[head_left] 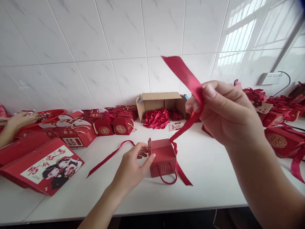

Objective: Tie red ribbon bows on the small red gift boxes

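A small red gift box (164,152) with a rope handle stands open on the white table in front of me. My left hand (135,162) grips its left side, thumb at the near corner and fingers behind the raised flap. My right hand (221,105) is lifted up and to the right, thumb and fingers pinching a red ribbon (182,74). One ribbon end sticks up past the fingers; the other part runs down to the box's right side. A ribbon tail (111,159) lies left of the box, and another tail lies at its right.
An open cardboard carton (162,97) holding red ribbons (156,117) stands against the tiled wall. Rows of red gift boxes (124,124) line the back left. A larger printed red box (52,165) lies at left; another person's hands (21,121) work behind it. Ribboned boxes (278,140) crowd the right.
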Demonstrator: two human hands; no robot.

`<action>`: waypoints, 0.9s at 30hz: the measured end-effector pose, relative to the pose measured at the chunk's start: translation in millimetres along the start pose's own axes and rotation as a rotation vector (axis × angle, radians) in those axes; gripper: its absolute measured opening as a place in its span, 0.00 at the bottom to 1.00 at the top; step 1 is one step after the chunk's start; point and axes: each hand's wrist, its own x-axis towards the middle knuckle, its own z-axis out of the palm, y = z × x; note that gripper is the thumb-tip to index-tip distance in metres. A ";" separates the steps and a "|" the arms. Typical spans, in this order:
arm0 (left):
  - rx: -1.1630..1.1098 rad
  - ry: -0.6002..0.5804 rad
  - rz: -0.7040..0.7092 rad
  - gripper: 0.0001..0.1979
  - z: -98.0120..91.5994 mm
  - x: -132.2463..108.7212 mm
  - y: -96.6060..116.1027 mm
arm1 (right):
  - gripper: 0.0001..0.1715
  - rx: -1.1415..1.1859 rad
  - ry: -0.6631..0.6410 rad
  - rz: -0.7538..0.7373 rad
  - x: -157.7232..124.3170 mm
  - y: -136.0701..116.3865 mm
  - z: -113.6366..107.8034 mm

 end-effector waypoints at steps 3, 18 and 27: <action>-0.137 0.065 -0.059 0.11 5.6 -1.7 -6.6 | 0.10 -0.028 -0.008 0.059 -1.5 3.5 3.1; -0.421 0.206 -0.221 0.17 8.2 -6.3 -17.2 | 0.11 -0.564 -0.125 0.593 -26.9 96.6 30.4; -0.376 0.196 -0.225 0.18 6.9 -3.9 -11.8 | 0.14 -0.457 -0.121 0.624 -24.9 94.0 32.7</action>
